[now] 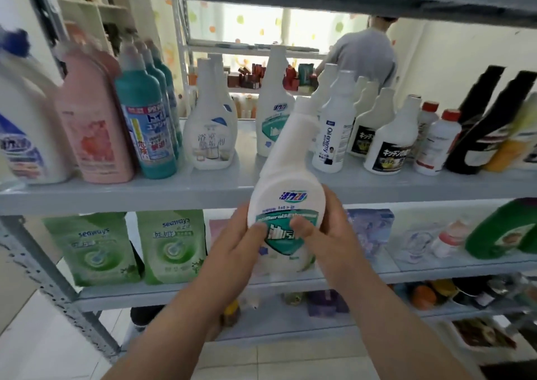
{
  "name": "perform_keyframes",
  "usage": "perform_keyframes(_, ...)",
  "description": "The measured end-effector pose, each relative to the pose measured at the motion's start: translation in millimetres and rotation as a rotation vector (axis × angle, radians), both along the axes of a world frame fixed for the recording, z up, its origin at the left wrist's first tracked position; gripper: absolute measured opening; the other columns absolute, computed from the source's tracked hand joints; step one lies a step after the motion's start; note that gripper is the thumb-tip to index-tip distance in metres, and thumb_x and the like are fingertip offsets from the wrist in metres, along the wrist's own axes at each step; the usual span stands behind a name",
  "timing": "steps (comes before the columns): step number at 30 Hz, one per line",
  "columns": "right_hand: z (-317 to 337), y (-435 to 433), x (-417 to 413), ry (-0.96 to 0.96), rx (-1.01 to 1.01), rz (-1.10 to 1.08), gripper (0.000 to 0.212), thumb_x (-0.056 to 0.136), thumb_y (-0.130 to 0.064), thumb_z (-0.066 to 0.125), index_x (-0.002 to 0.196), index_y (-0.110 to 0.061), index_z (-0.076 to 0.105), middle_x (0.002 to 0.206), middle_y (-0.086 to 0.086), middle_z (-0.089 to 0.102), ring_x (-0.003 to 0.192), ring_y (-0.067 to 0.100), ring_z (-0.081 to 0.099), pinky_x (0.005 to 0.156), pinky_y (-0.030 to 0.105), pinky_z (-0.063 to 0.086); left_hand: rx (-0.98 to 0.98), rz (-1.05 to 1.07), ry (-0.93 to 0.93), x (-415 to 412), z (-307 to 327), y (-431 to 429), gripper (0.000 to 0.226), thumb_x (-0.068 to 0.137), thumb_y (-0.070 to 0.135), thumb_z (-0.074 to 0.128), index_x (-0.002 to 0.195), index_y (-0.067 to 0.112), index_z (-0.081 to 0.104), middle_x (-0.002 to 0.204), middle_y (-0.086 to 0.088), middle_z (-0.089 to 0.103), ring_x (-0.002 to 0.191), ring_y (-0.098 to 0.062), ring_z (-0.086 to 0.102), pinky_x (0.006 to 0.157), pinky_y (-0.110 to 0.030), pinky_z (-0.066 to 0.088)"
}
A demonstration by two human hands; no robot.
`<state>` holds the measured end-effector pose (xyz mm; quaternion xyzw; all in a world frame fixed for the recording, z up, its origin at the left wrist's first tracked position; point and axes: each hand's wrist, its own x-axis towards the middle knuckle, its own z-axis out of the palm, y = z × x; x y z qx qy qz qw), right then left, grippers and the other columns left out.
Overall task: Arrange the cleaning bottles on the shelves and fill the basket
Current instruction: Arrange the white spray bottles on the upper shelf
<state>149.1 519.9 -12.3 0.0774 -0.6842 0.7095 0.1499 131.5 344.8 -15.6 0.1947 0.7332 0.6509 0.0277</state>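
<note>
Hands (290,240) gripping white bottle (286,182), teal label.

White bottle (286,205): smooth plastic, slight sheen, glossy printed teal label. Shelf (122,195): painted metal, matt pale grey; perforated metal upright (55,288). Pink bottle (93,123): matt plastic. Teal bottle (145,123): glossy plastic with a paper-like label. Green refill pouches (93,248): soft glossy plastic film. Black bottles (488,123): shiny plastic. Floor (37,347): smooth glossy tile.
</note>
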Motion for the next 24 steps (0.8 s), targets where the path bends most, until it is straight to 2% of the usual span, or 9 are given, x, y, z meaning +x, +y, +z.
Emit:
perform_keyframes(3,17.4,19.3,-19.9,0.053,0.014,-0.093,0.067,0.072,-0.056,0.086,0.132,-0.051,0.055,0.126,-0.006,0.071,0.114,0.019,0.070,0.084,0.042,0.063,0.025,0.052,0.034,-42.1,24.4,17.1,0.036,0.089,0.062,0.039,0.118,0.054,0.059,0.114,0.019,0.070,0.104,-0.001,0.067,0.082,-0.023,0.056)
perform_keyframes(5,24.2,31.8,-32.7,0.081,0.009,-0.139,0.064,0.075,-0.051,0.083,0.131,-0.052,0.054,0.126,-0.008,0.071,0.113,0.016,0.071,0.083,0.041,0.063,0.033,0.170,0.054,-81.1,32.6,31.8,0.042,0.088,0.056,0.047,0.126,0.044,0.056,0.119,0.017,0.067,0.109,-0.004,0.064,0.091,-0.033,0.052)
perform_keyframes(7,27.9,43.1,-44.5,0.088,-0.008,-0.168,0.061,0.076,-0.050,0.081,0.130,-0.054,0.054,0.125,-0.009,0.072,0.111,0.015,0.072,0.082,0.040,0.064,-0.023,0.267,0.096,-120.2,38.1,48.2,0.041,0.093,0.034,0.057,0.134,0.034,0.052,0.116,0.022,0.061,0.104,0.006,0.059,0.085,-0.026,0.048)
perform_keyframes(9,29.4,53.7,-55.2,0.095,-0.007,-0.191,0.061,0.078,-0.051,0.079,0.132,-0.053,0.052,0.125,-0.010,0.072,0.110,0.015,0.072,0.081,0.040,0.064,-0.071,0.345,0.110,-155.1,40.9,65.3,0.047,0.094,0.022,0.065,0.137,0.026,0.049,0.121,0.015,0.061,0.107,-0.002,0.059,0.087,-0.028,0.049)
perform_keyframes(11,29.3,62.0,-65.1,0.108,0.009,-0.212,0.061,0.081,-0.048,0.078,0.135,-0.051,0.051,0.125,-0.012,0.071,0.109,0.011,0.072,0.079,0.035,0.064,-0.132,0.420,0.137,-181.3,41.9,80.6,0.059,0.089,0.027,0.074,0.140,0.025,0.045,0.127,0.010,0.056,0.111,-0.010,0.056,0.090,-0.033,0.050)
perform_keyframes(14,24.0,71.6,-79.1,0.130,0.052,-0.251,0.061,0.089,-0.038,0.079,0.141,-0.046,0.048,0.124,-0.014,0.071,0.106,0.006,0.072,0.076,0.029,0.063,-0.213,0.456,0.130,-210.3,45.5,96.3,0.092,0.078,0.042,0.084,0.150,0.024,0.029,0.117,0.013,0.048,0.095,-0.005,0.054,0.076,-0.019,0.044)
perform_keyframes(16,20.4,75.8,-86.0,0.137,0.053,-0.250,0.063,0.089,-0.037,0.079,0.142,-0.045,0.047,0.123,-0.014,0.071,0.106,0.007,0.072,0.074,0.026,0.062,-0.202,0.416,0.056,-225.8,47.5,102.2,0.107,0.077,0.044,0.086,0.156,0.020,0.017,0.128,0.006,0.059,0.113,-0.016,0.060,0.084,-0.027,0.049)
perform_keyframes(19,19.6,81.3,-91.5,0.144,0.060,-0.255,0.063,0.085,-0.044,0.078,0.138,-0.054,0.046,0.125,-0.016,0.070,0.106,0.005,0.071,0.075,0.025,0.062,-0.254,0.454,0.036,-244.0,45.9,103.5,0.088,0.078,0.041,0.086,0.146,0.016,0.036,0.135,-0.004,0.063,0.124,-0.027,0.061,0.095,-0.042,0.051)
perform_keyframes(24,19.6,86.1,-98.0,0.164,0.083,-0.267,0.062,0.085,-0.042,0.080,0.137,-0.054,0.046,0.125,-0.016,0.069,0.107,0.005,0.071,0.075,0.020,0.060,-0.324,0.464,0.069,-237.5,39.5,98.9,0.055,0.083,0.041,0.082,0.120,0.022,0.046,0.117,0.004,0.063,0.098,-0.017,0.061,0.072,-0.026,0.050)
